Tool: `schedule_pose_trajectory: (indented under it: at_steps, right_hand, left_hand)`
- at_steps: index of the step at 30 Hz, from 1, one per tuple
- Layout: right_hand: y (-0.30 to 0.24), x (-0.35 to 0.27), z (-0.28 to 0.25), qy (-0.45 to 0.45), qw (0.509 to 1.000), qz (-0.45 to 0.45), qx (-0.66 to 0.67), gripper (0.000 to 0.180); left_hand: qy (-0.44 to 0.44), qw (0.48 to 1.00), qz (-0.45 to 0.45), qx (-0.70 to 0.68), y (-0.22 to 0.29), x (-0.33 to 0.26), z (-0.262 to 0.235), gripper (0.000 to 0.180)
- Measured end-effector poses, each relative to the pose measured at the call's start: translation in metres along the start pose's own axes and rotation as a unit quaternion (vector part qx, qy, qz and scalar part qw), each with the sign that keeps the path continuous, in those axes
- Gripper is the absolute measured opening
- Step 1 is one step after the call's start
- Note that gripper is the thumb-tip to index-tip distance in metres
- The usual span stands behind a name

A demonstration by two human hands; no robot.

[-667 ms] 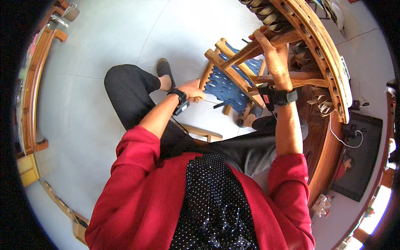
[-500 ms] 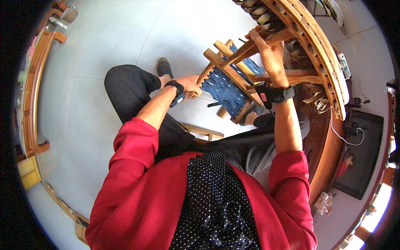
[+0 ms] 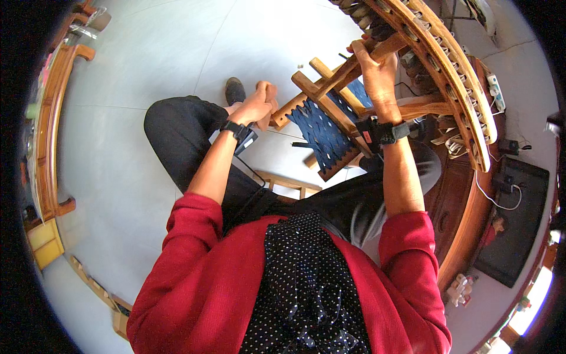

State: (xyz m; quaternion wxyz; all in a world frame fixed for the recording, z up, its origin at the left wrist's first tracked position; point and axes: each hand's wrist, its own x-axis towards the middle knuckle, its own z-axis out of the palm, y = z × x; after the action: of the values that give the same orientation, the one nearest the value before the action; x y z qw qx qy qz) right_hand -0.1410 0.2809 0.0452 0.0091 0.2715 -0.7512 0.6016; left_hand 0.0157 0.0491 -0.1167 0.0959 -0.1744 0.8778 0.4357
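A small wooden stool frame [image 3: 306,88] with a dark blue woven seat [image 3: 325,127] is tipped up in front of me, above my lap. My left hand [image 3: 254,106] grips the end of a wooden rail at the frame's left corner. My right hand [image 3: 377,74] clasps an upper wooden leg of the same frame, right beside a large curved wooden piece. Both wrists wear black bands. My red sleeves and dotted scarf fill the lower picture.
A large curved wooden furniture piece [image 3: 454,76] arcs along the upper right, with cables and a power strip [image 3: 494,91] behind it. A low wooden stool [image 3: 289,183] stands under my legs. A wooden bench edge [image 3: 50,124] runs along the left. The floor is pale tile.
Both hands have shifted along the stool frame, the left rising to the rail's end. The frame has tipped and moved up toward the curved wooden piece.
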Motion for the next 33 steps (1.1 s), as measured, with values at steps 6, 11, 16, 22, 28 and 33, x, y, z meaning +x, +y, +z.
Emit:
schedule_pose_trajectory:
  at_steps: [6,11,16,22,28,33]
  right_hand:
    - [0.01,0.0,0.003,0.006,0.998,-0.062,-0.015,0.022]
    - [0.018,0.002,0.011,0.055,0.995,-0.071,-0.038,0.018]
    - [0.022,0.006,0.011,0.05,0.996,-0.072,-0.009,0.014]
    - [0.02,0.004,0.012,0.053,0.995,-0.087,-0.023,0.013]
    - [0.016,0.005,0.011,0.056,0.995,-0.086,-0.012,0.014]
    - [0.013,0.001,0.007,0.071,0.997,-0.034,0.006,0.016]
  left_hand:
    - [0.172,0.979,0.107,-0.028,0.064,-0.015,-0.004,0.047]
    - [0.118,0.979,0.164,0.021,0.12,0.014,0.041,0.039]
    - [0.07,0.97,0.149,0.179,0.105,0.043,0.038,0.042]
    - [0.156,0.982,0.081,0.07,0.104,0.051,0.029,0.037]
    - [0.166,0.963,0.146,0.155,0.094,0.04,0.055,0.032]
    - [0.179,0.967,0.157,0.09,0.098,0.06,0.045,0.032]
